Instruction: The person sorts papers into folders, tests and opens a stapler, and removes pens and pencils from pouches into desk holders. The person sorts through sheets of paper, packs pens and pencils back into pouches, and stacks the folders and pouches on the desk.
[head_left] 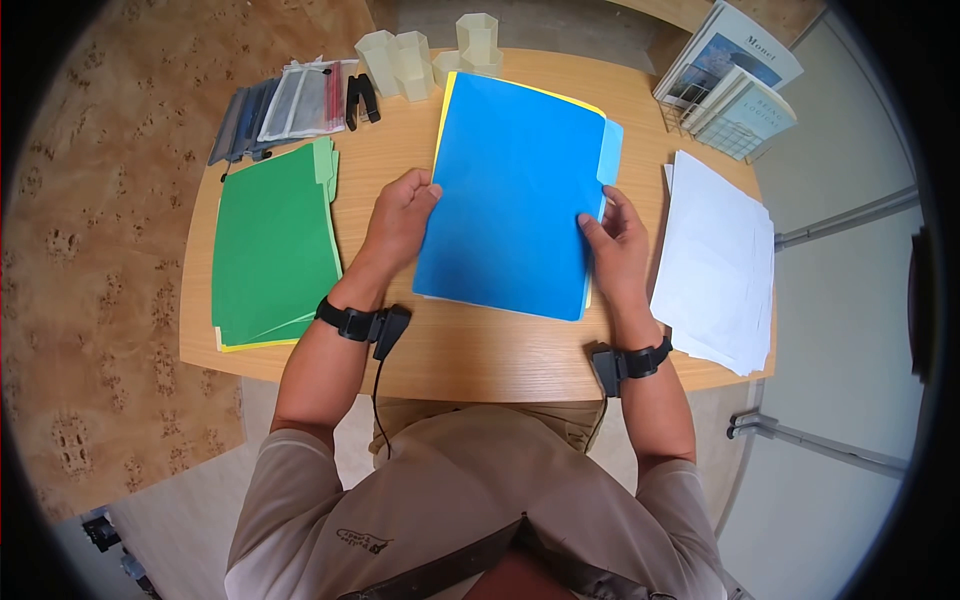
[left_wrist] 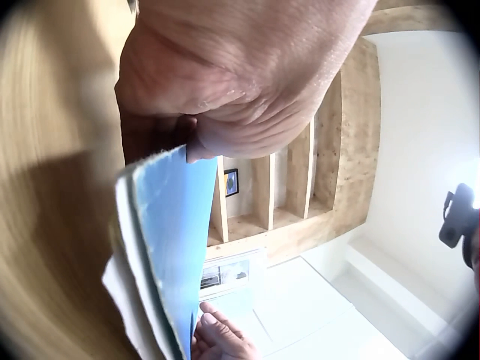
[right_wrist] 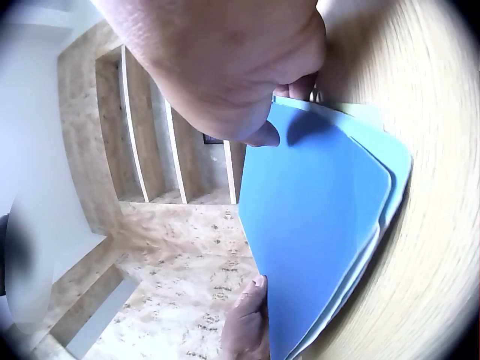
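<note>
A blue file folder (head_left: 510,200) with a light blue tab (head_left: 610,152) is held over the middle of the desk. Yellow edges show beneath it, and in the left wrist view pale layered sheets (left_wrist: 131,266) show along its side. My left hand (head_left: 402,215) grips the folder's left edge, its fingers tucked under and partly hidden. At the right edge, below the tab, my right hand (head_left: 620,245) pinches the folder, thumb on the blue face and fingers behind. The right wrist view shows that thumb (right_wrist: 264,136) on the cover.
A stack of green folders (head_left: 275,250) lies on the left of the desk (head_left: 470,355). White paper (head_left: 715,265) is piled on the right. Zip pouches (head_left: 300,100), a black stapler (head_left: 362,98), hexagonal holders (head_left: 412,65) and a wire rack with books (head_left: 735,110) stand along the back.
</note>
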